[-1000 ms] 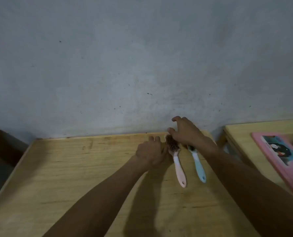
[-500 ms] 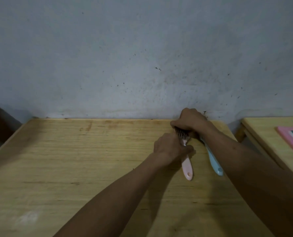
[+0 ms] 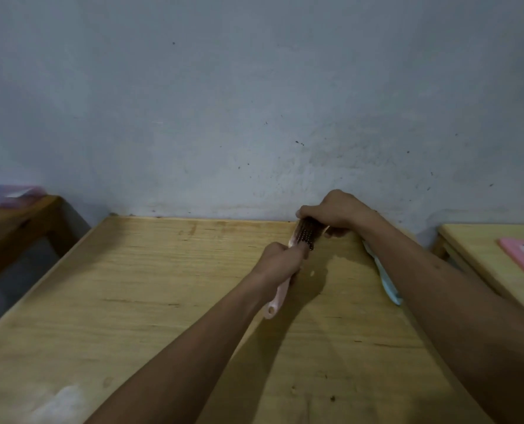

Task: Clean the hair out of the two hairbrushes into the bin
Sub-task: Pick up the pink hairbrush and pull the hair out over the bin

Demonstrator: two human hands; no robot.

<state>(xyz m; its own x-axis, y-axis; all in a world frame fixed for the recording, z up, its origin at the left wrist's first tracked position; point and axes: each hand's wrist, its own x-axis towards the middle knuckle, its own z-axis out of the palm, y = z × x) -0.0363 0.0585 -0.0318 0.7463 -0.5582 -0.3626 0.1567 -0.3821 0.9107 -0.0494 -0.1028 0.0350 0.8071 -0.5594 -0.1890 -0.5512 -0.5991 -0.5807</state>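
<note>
- Left hand (image 3: pixel 280 261) clenched round the pink hairbrush (image 3: pixel 277 298) handle, brush lifted off the wooden table (image 3: pixel 162 286).
- Right hand (image 3: pixel 334 211) pinches its bristles.
- Blue hairbrush (image 3: pixel 384 280) lies beside the right forearm.
- Risk: pulled hair drops on the table (no bin visible).

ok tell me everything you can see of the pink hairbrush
The pink hairbrush looks like pale pink plastic, with a slim handle ending in a small hanging hole. Its head, near the wall, carries dark bristles. It is tilted, handle end toward the camera, over the wooden table. The left hand wraps the handle just below the head, and the right hand closes over the far end of the bristles. The view is too blurred to show any hair.
</note>
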